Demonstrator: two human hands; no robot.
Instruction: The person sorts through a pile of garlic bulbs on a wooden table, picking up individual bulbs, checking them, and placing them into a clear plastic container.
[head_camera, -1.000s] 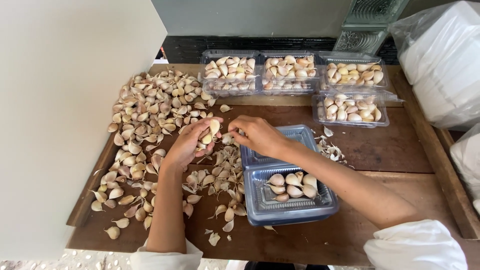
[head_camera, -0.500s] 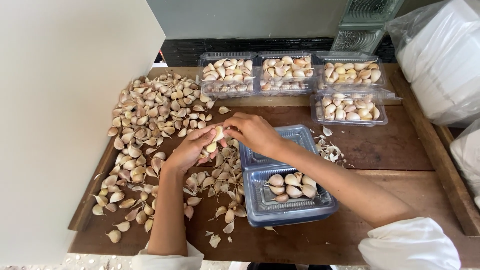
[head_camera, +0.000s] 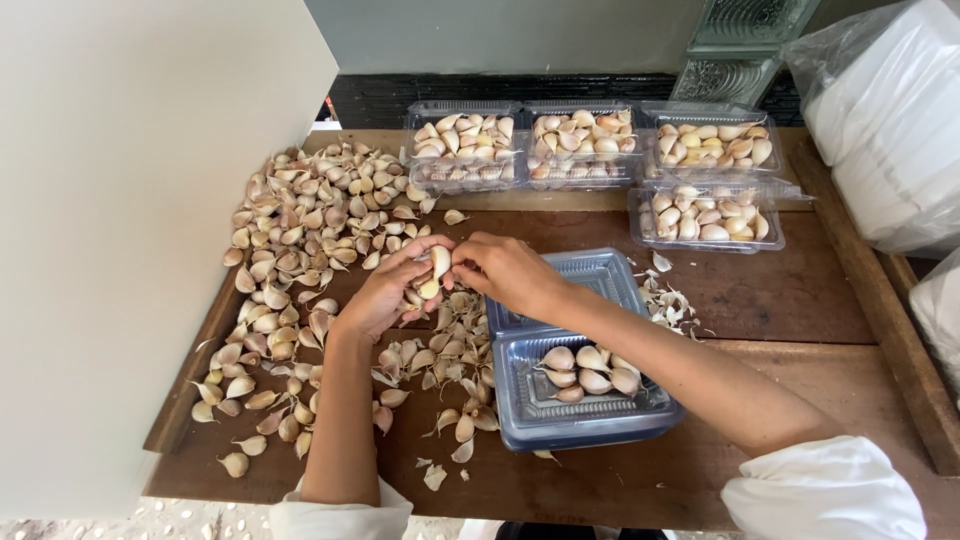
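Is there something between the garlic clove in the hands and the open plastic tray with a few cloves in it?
Nothing visible blocks that path. The garlic clove is held between the left hand and the right hand, above loose cloves. The open tray lies just to the right and nearer, its top uncovered; only the right forearm crosses above its hinged lid.

Four clear plastic boxes (head_camera: 590, 145) at table back, open clear box (head_camera: 575, 400) near front, white bag (head_camera: 880, 110) right.

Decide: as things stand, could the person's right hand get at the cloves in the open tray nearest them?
Probably yes. The right hand, pinching a garlic clove with the left hand, hovers just beyond the open tray; its cloves lie uncovered, nothing between.
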